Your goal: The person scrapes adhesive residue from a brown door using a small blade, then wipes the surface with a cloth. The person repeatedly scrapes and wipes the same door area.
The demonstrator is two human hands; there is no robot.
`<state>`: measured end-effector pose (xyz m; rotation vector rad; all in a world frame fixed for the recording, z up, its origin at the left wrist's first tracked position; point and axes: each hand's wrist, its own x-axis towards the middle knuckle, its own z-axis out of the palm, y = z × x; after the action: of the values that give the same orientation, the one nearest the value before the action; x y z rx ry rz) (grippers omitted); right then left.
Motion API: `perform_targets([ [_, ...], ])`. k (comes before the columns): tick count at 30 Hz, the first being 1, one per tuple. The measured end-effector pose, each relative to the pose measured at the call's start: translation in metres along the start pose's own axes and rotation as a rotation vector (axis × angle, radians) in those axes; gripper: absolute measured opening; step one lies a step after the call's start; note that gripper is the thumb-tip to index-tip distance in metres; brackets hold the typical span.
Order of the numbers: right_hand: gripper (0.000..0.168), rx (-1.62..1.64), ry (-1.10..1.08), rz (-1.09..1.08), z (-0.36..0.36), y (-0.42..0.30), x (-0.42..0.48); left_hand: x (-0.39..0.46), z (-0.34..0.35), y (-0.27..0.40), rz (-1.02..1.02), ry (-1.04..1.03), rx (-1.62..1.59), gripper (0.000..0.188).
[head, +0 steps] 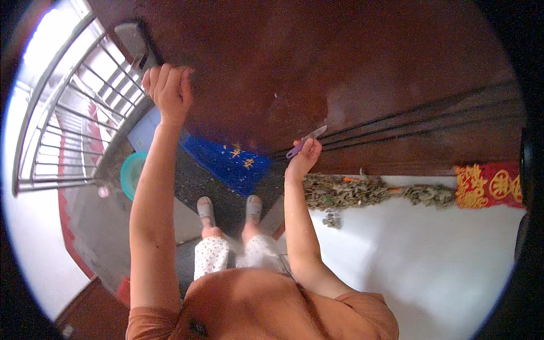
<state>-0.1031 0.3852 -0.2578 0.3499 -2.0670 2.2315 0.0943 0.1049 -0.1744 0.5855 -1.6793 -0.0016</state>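
My left hand (168, 91) is curled into a fist at the upper left, at the lower end of a grey flat object with a black bar (148, 42). It looks closed on that bar, though the fingers hide the contact; I cannot tell whether it is a door fitting or a loose tool. On the right, my right hand (308, 153) grips a small knife (315, 132) by its purple handle. The bare blade points up and right, in front of a dark red-brown panel (361, 51) that looks like a door.
Dark lines (408, 112) run along the panel. A blue mat (229, 163) with gold characters lies before my slippered feet (253, 206). Left are a teal basin (131, 174) and metal bars (80, 97). Dried leafy stalks (361, 191) and a red-and-gold decoration (488, 186) hang by the white wall (403, 250).
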Motion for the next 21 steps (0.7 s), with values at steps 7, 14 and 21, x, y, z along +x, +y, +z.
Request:
perform_targets([
  [7, 0.015, 0.003, 0.144, -0.196, 0.03, -0.007, 0.026, 0.041, 0.006, 0.019, 0.105, -0.063, -0.029, 0.014],
  [14, 0.015, -0.102, 0.339, -0.419, 0.04, -0.016, 0.059, 0.07, 0.009, 0.021, 0.238, -0.034, -0.046, 0.019],
  [21, 0.015, -0.545, 0.21, -0.674, 0.029, -0.021, 0.072, 0.077, 0.015, 0.018, 0.272, -0.066, -0.071, 0.029],
])
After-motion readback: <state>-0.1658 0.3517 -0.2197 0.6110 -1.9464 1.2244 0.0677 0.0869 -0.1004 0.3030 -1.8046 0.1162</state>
